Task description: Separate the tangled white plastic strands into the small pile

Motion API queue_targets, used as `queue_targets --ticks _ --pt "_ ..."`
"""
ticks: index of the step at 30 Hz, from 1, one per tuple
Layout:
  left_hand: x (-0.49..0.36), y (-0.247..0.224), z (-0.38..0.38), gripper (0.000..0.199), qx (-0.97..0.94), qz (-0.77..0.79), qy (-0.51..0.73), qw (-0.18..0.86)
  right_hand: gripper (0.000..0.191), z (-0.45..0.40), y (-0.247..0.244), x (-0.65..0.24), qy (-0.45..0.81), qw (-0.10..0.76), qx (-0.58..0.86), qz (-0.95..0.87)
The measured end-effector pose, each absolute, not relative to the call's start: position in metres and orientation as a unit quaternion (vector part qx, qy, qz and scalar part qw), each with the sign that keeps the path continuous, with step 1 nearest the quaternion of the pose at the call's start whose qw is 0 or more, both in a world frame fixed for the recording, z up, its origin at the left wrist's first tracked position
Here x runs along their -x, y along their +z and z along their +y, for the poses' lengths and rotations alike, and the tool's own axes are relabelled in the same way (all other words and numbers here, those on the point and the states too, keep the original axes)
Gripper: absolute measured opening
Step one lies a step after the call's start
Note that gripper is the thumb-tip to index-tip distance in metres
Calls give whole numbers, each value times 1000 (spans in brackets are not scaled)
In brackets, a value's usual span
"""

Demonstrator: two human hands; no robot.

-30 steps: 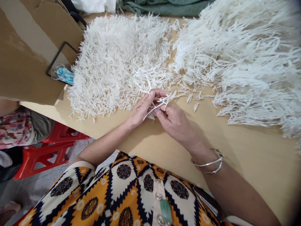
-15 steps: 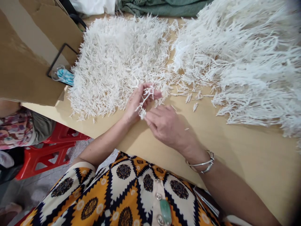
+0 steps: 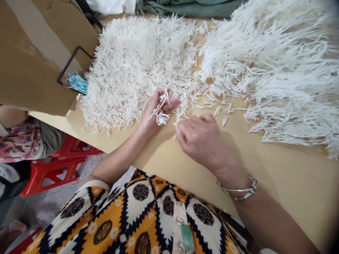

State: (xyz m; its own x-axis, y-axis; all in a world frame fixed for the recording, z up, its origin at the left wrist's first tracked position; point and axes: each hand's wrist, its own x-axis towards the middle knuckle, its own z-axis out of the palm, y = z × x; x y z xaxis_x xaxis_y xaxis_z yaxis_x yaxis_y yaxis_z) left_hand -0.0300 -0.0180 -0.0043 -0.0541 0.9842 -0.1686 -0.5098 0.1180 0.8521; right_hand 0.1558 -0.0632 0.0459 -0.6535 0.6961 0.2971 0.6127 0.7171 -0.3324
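My left hand [image 3: 150, 115], palm turned up, is closed on a white branched plastic sprig [image 3: 160, 108]. Its forked tips stick out past the curled fingers. To the right and slightly nearer me, my right hand [image 3: 201, 141] is pinched, with a small white plastic bit [image 3: 175, 124] showing at its thumb and fingertip. The two hands are apart. Just beyond them spreads a pile of short white plastic pieces [image 3: 137, 63]. On the right lies a bigger heap of long white branched sprigs [image 3: 280, 74].
Loose white bits [image 3: 224, 121] lie on the wooden table [image 3: 280, 176]. A cardboard box [image 3: 39, 60] stands at the left, beside a black wire frame [image 3: 69, 63] and a blue-and-white item [image 3: 78, 84]. Green cloth [image 3: 185, 8] lies behind. A person sits near a red stool [image 3: 50, 176].
My right hand has moved away to the right from the sprig in my left hand, a small white bit at its fingertips. My left hand keeps its hold. The whole view has shifted slightly.
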Motion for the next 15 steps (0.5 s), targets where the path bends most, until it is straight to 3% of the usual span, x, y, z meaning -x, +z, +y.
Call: queue_targets --ticks 2,4,11,15 --pt "28 -2 -22 47 -301 407 590 629 31 -59 48 -163 113 148 418 -889" --pt "25 1 -26 47 -312 399 584 635 29 -58 49 -164 141 144 445 -872" --pt "12 13 -40 44 -345 377 545 665 18 -60 28 -141 397 301 440 -747" --pt "14 6 -33 58 -369 356 539 668 28 -55 23 -142 373 349 454 -730"
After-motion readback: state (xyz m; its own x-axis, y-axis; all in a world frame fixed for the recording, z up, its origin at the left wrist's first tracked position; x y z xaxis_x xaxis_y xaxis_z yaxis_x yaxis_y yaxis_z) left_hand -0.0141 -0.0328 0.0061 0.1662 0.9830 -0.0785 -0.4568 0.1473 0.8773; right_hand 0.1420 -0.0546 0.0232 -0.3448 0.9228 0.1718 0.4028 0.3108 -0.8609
